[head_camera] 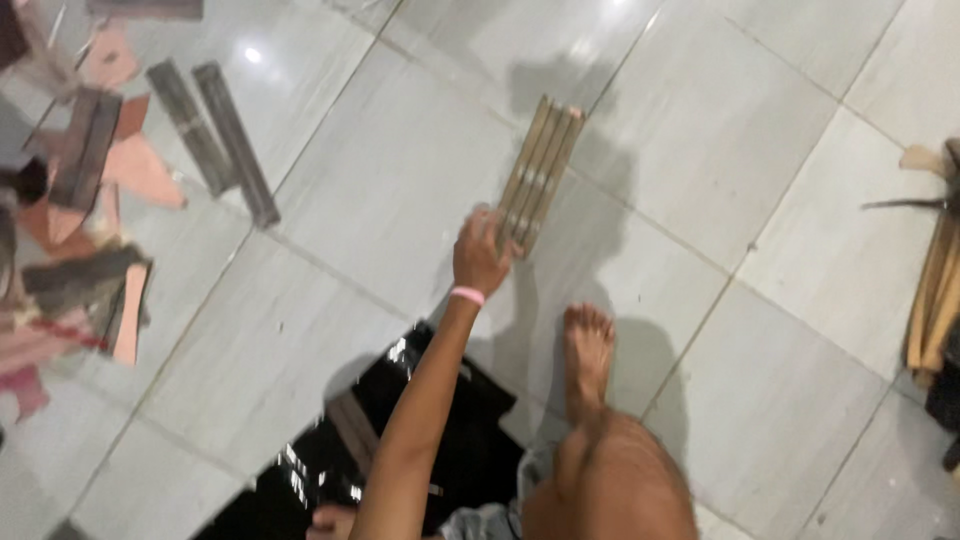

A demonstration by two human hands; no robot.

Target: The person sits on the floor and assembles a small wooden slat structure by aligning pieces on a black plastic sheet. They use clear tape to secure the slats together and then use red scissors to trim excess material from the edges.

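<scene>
Right hand (480, 255), fingers wrapped round one end of the wood strip bundle (540, 172), holds it w/ little support, so strips could slide apart & drop onto the tile floor (780, 400) near the bare foot (587, 345); left-hand fingers can't tell.

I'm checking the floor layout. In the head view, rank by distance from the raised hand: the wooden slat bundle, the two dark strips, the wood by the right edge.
1. Wooden slat bundle, gripped by the left hand.
2. Two dark strips, upper left.
3. Wood pieces, far right edge.
</scene>
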